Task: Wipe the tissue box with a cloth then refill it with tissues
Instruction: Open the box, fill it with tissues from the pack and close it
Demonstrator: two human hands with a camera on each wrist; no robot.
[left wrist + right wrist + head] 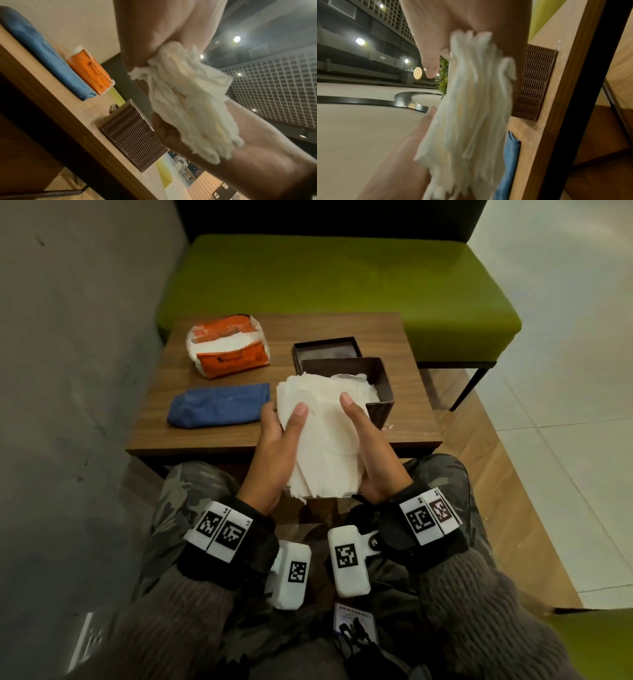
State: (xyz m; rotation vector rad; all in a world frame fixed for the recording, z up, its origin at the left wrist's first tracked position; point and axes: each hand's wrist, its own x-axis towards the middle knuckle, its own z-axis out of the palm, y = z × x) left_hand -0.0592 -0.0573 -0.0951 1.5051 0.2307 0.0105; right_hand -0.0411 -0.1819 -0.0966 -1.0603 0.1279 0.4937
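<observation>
Now tissues [322,436] between fingers [298,416] (both hands).

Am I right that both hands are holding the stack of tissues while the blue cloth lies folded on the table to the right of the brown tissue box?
Not quite: the blue cloth lies to the left of the brown tissue box, as the head view shows. The rest holds: the left hand and right hand both hold the stack of tissues, and the cloth lies folded on the table.
</observation>
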